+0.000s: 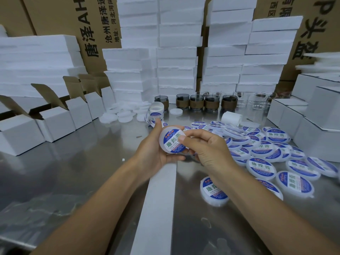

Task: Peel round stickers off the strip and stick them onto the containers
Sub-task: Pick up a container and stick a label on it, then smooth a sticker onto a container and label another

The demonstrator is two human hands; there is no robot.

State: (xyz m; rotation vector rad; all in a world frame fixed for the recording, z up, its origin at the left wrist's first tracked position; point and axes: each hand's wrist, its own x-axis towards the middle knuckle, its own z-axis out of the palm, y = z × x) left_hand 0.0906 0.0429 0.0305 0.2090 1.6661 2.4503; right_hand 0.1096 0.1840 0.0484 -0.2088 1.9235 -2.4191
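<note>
Left hand (156,153): one; fingers curled round the rim of a single white round container (163,142), which it holds tilted above the worktop (73,172).
Right hand (207,150): one; thumb pressed flat on the face of the container, remaining fingers curled beneath its right edge, so the container is pinched.
Sticker (173,146): one, round, blue and white with green characters, lying on the face of the held container under the right thumb.
Strip (158,199): one bare white band, running from beneath the hands to the near edge.
Sticker roll (156,112): one, upright behind the left hand, printed stickers showing on its outer turn.
Labelled containers (261,150): well over twenty, heaped and overlapping on the right of the worktop; exact count cannot be told.
Blank discs (119,115): a loose pile, uncounted, left of the roll.
Sleeved cups (196,102): five in a row at the back; contents cannot be told.
Open cartons (55,124): five, white, flaps raised, on the left; interiors hidden.
</note>
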